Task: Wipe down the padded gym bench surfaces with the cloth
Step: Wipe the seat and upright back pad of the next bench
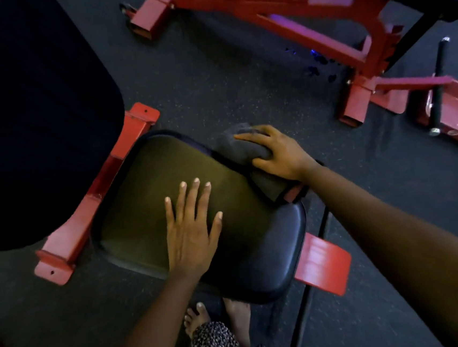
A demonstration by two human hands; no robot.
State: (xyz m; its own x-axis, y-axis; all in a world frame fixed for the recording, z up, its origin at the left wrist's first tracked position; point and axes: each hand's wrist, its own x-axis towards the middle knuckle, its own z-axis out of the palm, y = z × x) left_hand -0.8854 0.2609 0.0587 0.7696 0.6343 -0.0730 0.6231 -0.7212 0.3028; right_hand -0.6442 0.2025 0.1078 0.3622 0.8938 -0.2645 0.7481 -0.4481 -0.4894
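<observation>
I see the gray cloth (244,155) bunched up on the right edge of the black seat pad (147,209). My right hand (277,153) squeezes the cloth tight. My left hand (191,233) lies flat and spread out on the pad. Red bench frames (329,37) stand on the dark floor (212,71).

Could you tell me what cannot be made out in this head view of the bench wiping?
- Seat pad side edge: covered by the cloth under the right hand.
- Pad beneath the left hand: hidden by the flat palm.
- Back pad: too dark, cut off at the frame's edge.
</observation>
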